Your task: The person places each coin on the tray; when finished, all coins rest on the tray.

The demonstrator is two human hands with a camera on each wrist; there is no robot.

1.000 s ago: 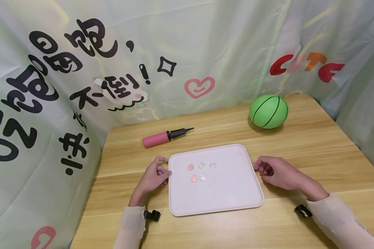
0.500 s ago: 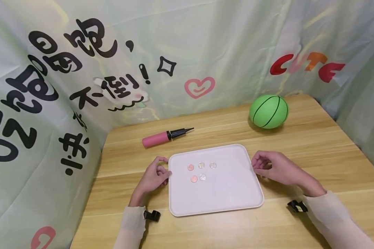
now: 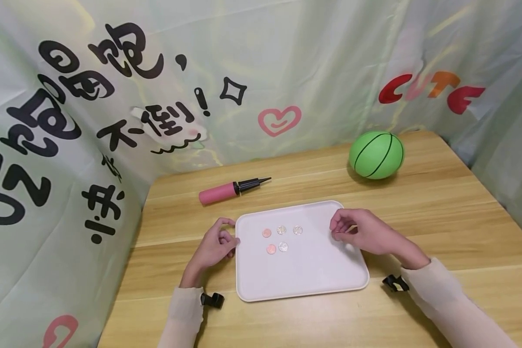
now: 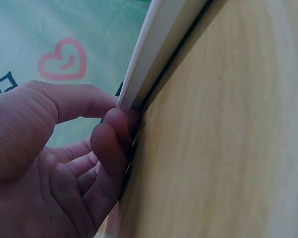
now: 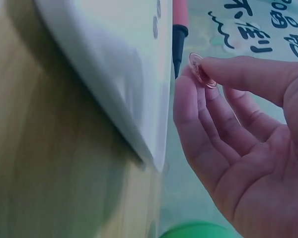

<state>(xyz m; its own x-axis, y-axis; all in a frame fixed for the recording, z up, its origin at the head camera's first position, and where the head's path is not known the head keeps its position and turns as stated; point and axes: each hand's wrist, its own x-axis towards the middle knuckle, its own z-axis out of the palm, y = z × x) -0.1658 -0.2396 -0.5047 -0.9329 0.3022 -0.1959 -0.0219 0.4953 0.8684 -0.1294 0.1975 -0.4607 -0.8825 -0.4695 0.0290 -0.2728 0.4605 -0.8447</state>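
We take the white tray as our landmark; it lies flat on the wooden counter, its long edges running left to right. Five coins rest on the tray's floor toward its far-left part, three in a far row and two in a nearer row, spaced apart so that each can be picked singly. The left hand sits at the tray's left rim, fingers curled with their tips pressed against the rim edge, as the left wrist view shows; we judge that this contact braces the tray against sliding. The right hand hovers over the tray's far-right part, and in the right wrist view we see a sixth coin, pinkish and seen nearly edge-on, pinched between thumb and fingertip; the remaining fingers are loosely bent and hold nothing else. The pinch at the rim of the coin, we judge, suits a thin flat disc that offers no other purchase. Beyond the tray's far-left corner lies a pink pump with a black nozzle, and well beyond its far-right corner a green ball rests near the printed backdrop.
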